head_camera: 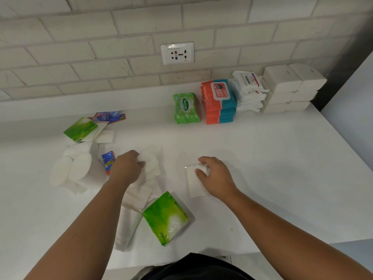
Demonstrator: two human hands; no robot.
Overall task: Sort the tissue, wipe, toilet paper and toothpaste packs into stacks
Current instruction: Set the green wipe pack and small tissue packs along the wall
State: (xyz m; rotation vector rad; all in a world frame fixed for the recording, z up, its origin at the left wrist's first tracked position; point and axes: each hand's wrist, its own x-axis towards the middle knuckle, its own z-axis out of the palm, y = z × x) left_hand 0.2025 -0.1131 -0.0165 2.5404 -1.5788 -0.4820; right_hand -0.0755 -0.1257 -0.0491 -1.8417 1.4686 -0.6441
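Left hand [127, 168] is gripping one white pack [151, 161], right hand [217, 176] a second pack [194, 184]; near green pack [166, 218] and far green pack [80, 129] are lying loose.

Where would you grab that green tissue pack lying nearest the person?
Probably across the narrow width of the green tissue pack, coming from above and the right. It lies slanted on the counter, its right edge free, while its left edge meets white packs. It looks soft, so a wide grip suits.
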